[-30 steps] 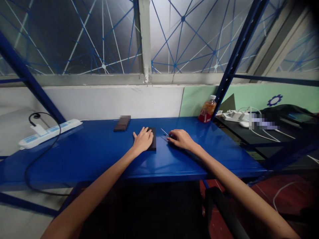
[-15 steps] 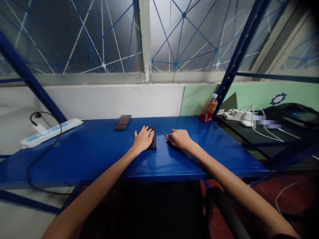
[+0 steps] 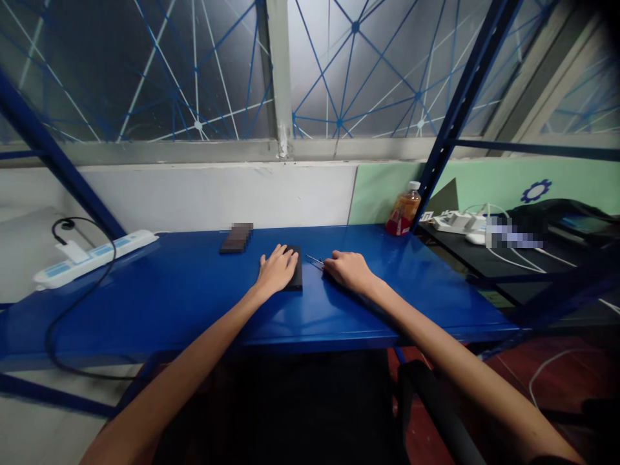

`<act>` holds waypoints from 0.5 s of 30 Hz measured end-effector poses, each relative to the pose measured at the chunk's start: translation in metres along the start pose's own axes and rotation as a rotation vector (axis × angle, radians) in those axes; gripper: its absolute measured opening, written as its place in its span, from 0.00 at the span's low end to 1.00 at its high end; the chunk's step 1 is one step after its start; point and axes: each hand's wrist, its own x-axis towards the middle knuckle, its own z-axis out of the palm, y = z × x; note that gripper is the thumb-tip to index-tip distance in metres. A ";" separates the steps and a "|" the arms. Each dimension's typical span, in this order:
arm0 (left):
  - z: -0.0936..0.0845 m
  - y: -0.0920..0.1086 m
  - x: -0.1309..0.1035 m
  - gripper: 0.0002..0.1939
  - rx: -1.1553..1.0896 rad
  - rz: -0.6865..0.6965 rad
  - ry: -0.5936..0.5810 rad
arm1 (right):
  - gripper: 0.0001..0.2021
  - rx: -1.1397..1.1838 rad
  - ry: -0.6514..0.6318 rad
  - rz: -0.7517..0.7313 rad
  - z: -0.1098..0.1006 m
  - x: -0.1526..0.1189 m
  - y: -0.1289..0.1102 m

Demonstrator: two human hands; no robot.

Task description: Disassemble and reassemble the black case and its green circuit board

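Observation:
Flat on a black, thin rectangular object (image 3: 296, 279) lies my left hand (image 3: 277, 268), its fingers stretched out and somewhat apart. The hand covers most of that object, so its kind is hard to tell. To the right, my right hand (image 3: 349, 268) rests low at the blue table (image 3: 184, 290), its fingers curled closed. A thin metal tool (image 3: 314, 260) sticks out of this hand toward the left, its tip pointing at the black object but apart from it. The rest of the tool is hidden in my fist.
A dark, partly blurred flat item (image 3: 236, 239) lies at the back of the table. On the left stands a white power strip (image 3: 97, 260) with a black cable (image 3: 80, 303). A drink bottle (image 3: 403, 210) stands at the back right, beside the blue frame post (image 3: 448, 139).
The thin tool's angle has shifted, and its tip now reaches farther left, nearer the black object. Both hands stay nearly in place; the view has moved slightly.

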 end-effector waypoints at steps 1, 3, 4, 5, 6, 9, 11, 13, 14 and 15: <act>0.000 0.000 0.000 0.25 -0.004 0.000 -0.001 | 0.22 0.001 0.001 0.002 0.001 -0.001 0.000; 0.000 0.000 0.000 0.25 -0.013 0.001 -0.004 | 0.21 -0.002 0.002 0.010 0.002 -0.002 0.001; 0.000 -0.001 0.000 0.25 -0.017 0.002 -0.004 | 0.21 -0.004 0.005 0.016 0.002 -0.002 0.002; 0.001 -0.001 0.000 0.26 -0.020 0.003 -0.004 | 0.21 -0.006 0.011 0.024 0.003 -0.002 0.003; 0.001 -0.001 0.001 0.26 -0.021 0.005 -0.003 | 0.20 -0.008 0.017 0.031 0.003 -0.001 0.004; 0.002 -0.003 0.001 0.26 -0.021 0.012 0.000 | 0.20 -0.013 0.029 0.049 0.005 0.000 0.007; 0.003 -0.003 0.002 0.25 -0.018 0.014 0.002 | 0.20 -0.011 0.017 0.059 0.007 0.000 0.008; 0.004 -0.003 0.003 0.25 -0.016 0.015 0.005 | 0.20 -0.007 0.005 0.073 0.008 0.001 0.010; 0.004 -0.003 0.003 0.25 -0.016 0.016 0.007 | 0.21 -0.005 0.005 0.082 0.008 0.001 0.011; 0.004 -0.003 0.002 0.26 -0.017 0.016 0.007 | 0.21 -0.001 0.011 0.090 0.009 0.001 0.012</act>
